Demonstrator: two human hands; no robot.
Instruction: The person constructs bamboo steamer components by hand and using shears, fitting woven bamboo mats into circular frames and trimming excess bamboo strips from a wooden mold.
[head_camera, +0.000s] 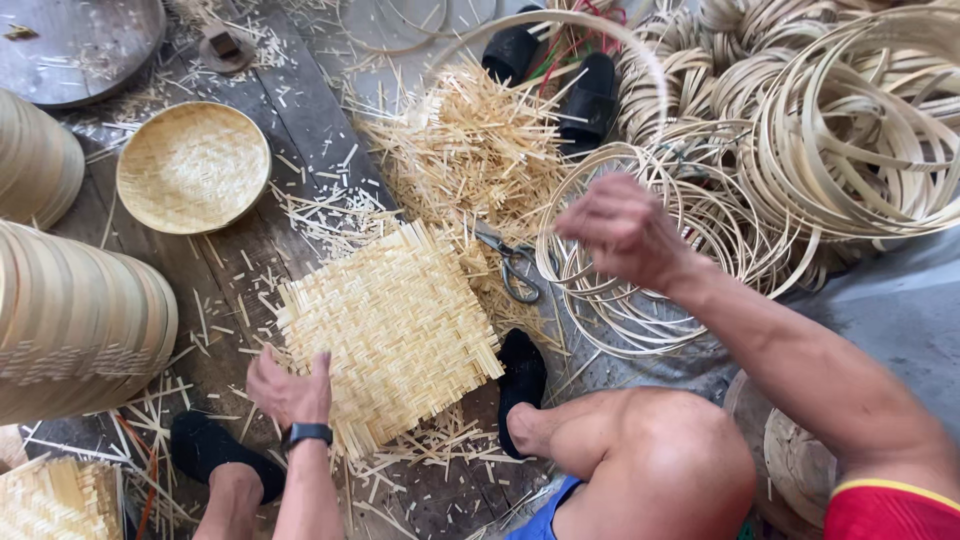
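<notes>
Woven mat (395, 325) under left hand (290, 390)

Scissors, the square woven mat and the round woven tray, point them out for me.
scissors (515, 262): head view, on the handle loops.
square woven mat (400, 325): head view, on the middle of the weave.
round woven tray (193, 166): head view, on its woven bottom.

The one camera sat on my head and looked steeply down, close over my knees and both hands. It faced the floor ahead of me, taking in the mat (392, 330) at centre and the hoops (850, 130) beyond.
</notes>
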